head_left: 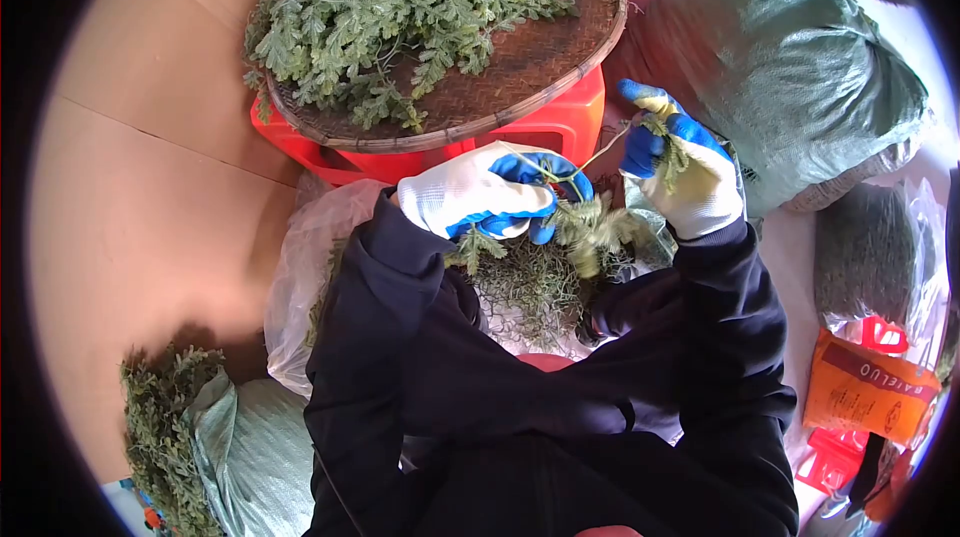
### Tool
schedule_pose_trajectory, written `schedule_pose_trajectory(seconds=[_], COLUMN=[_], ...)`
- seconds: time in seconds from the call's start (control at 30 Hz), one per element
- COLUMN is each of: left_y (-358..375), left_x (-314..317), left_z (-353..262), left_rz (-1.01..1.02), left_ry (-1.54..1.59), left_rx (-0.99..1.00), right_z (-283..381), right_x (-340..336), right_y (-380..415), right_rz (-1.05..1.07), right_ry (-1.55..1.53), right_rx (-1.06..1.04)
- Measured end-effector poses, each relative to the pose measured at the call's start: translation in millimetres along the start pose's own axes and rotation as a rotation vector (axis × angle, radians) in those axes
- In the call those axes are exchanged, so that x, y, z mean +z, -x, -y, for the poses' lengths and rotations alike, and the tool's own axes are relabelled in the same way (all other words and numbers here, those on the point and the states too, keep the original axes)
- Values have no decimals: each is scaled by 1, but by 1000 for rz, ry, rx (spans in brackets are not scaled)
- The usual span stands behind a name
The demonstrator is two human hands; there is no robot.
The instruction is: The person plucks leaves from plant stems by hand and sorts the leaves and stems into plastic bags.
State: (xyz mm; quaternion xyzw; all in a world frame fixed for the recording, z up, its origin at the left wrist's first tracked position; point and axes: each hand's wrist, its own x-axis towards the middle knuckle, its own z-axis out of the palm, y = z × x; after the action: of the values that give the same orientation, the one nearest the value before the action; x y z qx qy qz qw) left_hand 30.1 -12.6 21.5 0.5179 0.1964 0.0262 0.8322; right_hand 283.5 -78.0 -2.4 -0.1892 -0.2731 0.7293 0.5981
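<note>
In the head view, a round woven tray [545, 62] sits on a red plastic stool [570, 117] just beyond the hands, with a heap of leafy green sprigs [400, 17] over much of it. A bulging green sack [800, 67] stands to the right, near the right hand [680, 162], with an orange bag [870, 387] below it. To the left are a clear plastic bag [325, 277] and, lower down, a second sack [260, 457] beside more greenery [165, 437]. A tangle of stems [535, 282] lies between the person's legs. Above it, the left hand [500, 195], in a white and blue glove, is curled around a sprig [590, 227] with a pale, forked stem and soft green leaves. The right hand, gloved alike, has its fingers bent in on a small leafy piece [675, 157]; a thin stem stretches between the hands. The sprig's leaves are blurred, the gloves cover part of both pieces, and the tray's far edge is cut off.
</note>
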Motion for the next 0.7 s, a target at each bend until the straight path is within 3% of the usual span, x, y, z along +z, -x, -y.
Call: schedule_pose_trajectory(seconds=[0.03,0.23,0.33,0.43,0.5,0.57,0.67,0.7], left_y=[0,-5,-7,-10,-11,-11,1,3], left_x=[1,-7,-7,-2,-1,-3,-10,-12], left_z=[3,12,16,13,13,12,2,2], left_rz=[-31,-126,-230,-348,-350,-324,-261,-291], left_ry=[-20,61,82,119,102,81,128,66], left_rx=[32,84,125,175,205,224,159,153], right_z=[0,5,-8,-24,-42,-27,-9,-3], right_x=[-6,-13,-13,-22,-24,21,-11,-12], right_y=[-1,-2,-1,5,10,8,4,5], right_rz=[80,97,-76,100,95,-71,30,72], right_ry=[-15,7,-25,254,460,639,588,530], right_rx=[31,13,24,121,200,430,382,277])
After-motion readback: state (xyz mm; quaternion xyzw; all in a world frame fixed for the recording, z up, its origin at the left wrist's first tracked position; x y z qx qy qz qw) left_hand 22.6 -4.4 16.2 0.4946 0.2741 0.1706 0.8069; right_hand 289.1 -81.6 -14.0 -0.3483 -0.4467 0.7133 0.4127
